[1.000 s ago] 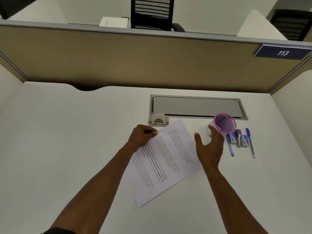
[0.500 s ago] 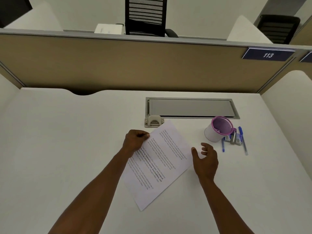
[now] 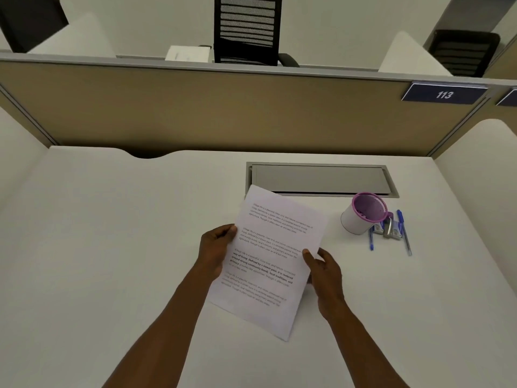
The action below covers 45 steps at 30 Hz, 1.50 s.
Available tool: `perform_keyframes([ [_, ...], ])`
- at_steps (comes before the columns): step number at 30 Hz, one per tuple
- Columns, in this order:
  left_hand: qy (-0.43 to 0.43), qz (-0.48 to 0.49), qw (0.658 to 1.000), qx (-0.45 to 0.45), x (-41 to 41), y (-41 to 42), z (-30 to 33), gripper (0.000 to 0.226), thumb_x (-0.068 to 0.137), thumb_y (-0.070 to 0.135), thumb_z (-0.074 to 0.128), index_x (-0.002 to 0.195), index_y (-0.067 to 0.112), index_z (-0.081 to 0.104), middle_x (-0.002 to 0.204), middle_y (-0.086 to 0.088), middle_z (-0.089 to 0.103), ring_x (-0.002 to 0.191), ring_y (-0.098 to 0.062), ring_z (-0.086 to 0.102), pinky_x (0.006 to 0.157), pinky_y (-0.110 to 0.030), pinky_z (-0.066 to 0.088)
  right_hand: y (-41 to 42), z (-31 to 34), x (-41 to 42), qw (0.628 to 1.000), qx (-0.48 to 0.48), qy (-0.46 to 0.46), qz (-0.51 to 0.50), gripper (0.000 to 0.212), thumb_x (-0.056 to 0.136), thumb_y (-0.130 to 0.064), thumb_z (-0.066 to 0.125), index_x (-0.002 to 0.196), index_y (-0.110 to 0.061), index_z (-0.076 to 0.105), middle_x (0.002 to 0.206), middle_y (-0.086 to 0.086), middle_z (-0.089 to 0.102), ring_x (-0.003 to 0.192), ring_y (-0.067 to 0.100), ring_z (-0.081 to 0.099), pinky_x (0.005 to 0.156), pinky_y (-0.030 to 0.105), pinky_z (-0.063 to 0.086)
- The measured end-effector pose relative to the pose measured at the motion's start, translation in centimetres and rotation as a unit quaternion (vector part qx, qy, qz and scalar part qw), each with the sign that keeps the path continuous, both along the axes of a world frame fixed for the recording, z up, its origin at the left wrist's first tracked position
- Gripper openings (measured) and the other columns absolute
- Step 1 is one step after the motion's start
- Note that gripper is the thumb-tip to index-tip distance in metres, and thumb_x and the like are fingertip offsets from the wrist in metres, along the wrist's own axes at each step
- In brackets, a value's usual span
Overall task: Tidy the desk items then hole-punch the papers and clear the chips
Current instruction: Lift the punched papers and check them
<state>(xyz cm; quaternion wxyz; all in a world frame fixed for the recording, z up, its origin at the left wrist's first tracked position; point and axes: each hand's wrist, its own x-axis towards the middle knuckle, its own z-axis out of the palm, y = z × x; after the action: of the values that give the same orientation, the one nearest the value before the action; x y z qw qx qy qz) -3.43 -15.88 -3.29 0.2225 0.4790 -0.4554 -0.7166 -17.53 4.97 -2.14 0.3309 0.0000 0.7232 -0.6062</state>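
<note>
Both my hands pinch the printed papers [image 3: 275,256] at frame center, raised over the white surface [image 3: 112,247]: left hand [image 3: 215,249] on the left edge, right hand [image 3: 324,271] on the right edge. Pink-rimmed pen cup [image 3: 361,217], blue pens [image 3: 404,233] at right.

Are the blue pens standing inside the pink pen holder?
No, the blue pens lie flat on the desk, just right of the pink pen holder.

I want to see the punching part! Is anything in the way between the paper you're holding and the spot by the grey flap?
Nothing visible blocks it. Both the left hand and right hand grip the papers, whose top edge already overlaps the grey flap. The pink-rimmed cup sits off right.
</note>
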Motion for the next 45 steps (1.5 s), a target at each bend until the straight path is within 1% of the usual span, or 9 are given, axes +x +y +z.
perform_keyframes([
  [3,0.004,0.023,0.999,0.027,0.5,1.0,-0.2,0.013,0.091,0.019,0.069,0.101,0.014,0.076,0.1,-0.005,0.077,0.096,-0.026,0.072,0.084,-0.041,0.058,-0.3,-0.3,0.8,0.995,-0.067,-0.074,0.017,0.022,0.094,-0.011,0.062,0.115,-0.015,0.067,0.11,0.004,0.074,0.102,0.027,0.07,0.09,0.047,0.056],
  [6,0.007,0.015,0.999,0.038,1.2,1.8,-0.2,0.012,0.094,0.017,0.065,0.1,0.014,0.075,0.098,-0.005,0.077,0.092,-0.024,0.072,0.079,-0.038,0.059,-0.4,-0.7,1.1,0.997,-0.056,-0.056,0.015,0.021,0.095,-0.005,0.059,0.111,-0.015,0.068,0.109,0.003,0.074,0.102,0.027,0.07,0.092,0.052,0.054],
  [11,-0.032,-0.055,0.998,0.012,2.4,1.8,-0.6,0.018,0.094,0.018,0.065,0.109,0.011,0.072,0.105,-0.01,0.075,0.097,-0.031,0.072,0.084,-0.046,0.057,0.0,-1.1,1.0,0.999,-0.016,0.009,0.045,0.023,0.095,-0.01,0.059,0.112,-0.022,0.067,0.109,-0.001,0.073,0.1,0.023,0.07,0.09,0.049,0.056],
  [15,-0.059,-0.076,0.995,-0.017,2.7,1.9,-0.8,0.018,0.091,0.016,0.068,0.108,0.009,0.071,0.101,-0.011,0.076,0.097,-0.035,0.071,0.086,-0.054,0.056,0.2,-1.2,0.7,0.997,0.012,0.047,0.063,0.021,0.096,-0.013,0.058,0.114,-0.021,0.065,0.109,-0.001,0.072,0.097,0.021,0.07,0.086,0.047,0.058],
  [19,-0.065,-0.061,0.996,-0.006,2.7,2.4,-0.7,0.017,0.09,0.011,0.068,0.106,0.006,0.071,0.1,-0.014,0.075,0.087,-0.03,0.072,0.076,-0.042,0.06,0.6,-1.3,0.6,0.992,0.047,0.084,0.083,0.018,0.095,-0.013,0.059,0.106,-0.026,0.065,0.107,0.0,0.072,0.094,0.02,0.069,0.087,0.045,0.058],
  [23,-0.066,-0.026,0.997,0.01,2.8,2.9,-0.8,0.015,0.088,0.009,0.07,0.103,0.01,0.072,0.098,-0.012,0.076,0.087,-0.03,0.073,0.079,-0.046,0.06,0.5,-1.1,0.3,0.99,0.053,0.092,0.096,0.016,0.095,-0.016,0.059,0.106,-0.026,0.065,0.105,-0.002,0.071,0.094,0.019,0.069,0.087,0.045,0.058],
  [27,-0.056,-0.019,0.998,0.018,3.0,3.1,-0.8,0.017,0.088,0.005,0.069,0.105,0.009,0.072,0.096,-0.011,0.076,0.085,-0.03,0.074,0.069,-0.038,0.061,0.6,-1.0,-0.2,0.989,0.046,0.09,0.105,0.018,0.096,-0.018,0.059,0.111,-0.024,0.065,0.106,-0.001,0.072,0.095,0.02,0.07,0.087,0.046,0.058],
  [38,-0.072,-0.028,0.997,0.004,3.3,3.2,-1.1,0.018,0.085,0.007,0.073,0.104,0.008,0.072,0.093,-0.01,0.077,0.083,-0.029,0.075,0.07,-0.041,0.061,1.0,-1.2,0.0,0.99,0.045,0.087,0.099,0.022,0.096,-0.017,0.058,0.117,-0.019,0.064,0.108,0.001,0.072,0.096,0.023,0.07,0.089,0.049,0.057],
  [45,-0.073,-0.053,0.996,0.015,4.0,3.4,-1.1,0.018,0.087,0.008,0.072,0.105,0.006,0.071,0.093,-0.012,0.077,0.082,-0.029,0.075,0.068,-0.039,0.061,1.3,-1.1,0.1,0.992,0.045,0.069,0.099,0.019,0.095,-0.017,0.059,0.111,-0.023,0.066,0.106,0.0,0.073,0.094,0.024,0.071,0.087,0.051,0.057],
])
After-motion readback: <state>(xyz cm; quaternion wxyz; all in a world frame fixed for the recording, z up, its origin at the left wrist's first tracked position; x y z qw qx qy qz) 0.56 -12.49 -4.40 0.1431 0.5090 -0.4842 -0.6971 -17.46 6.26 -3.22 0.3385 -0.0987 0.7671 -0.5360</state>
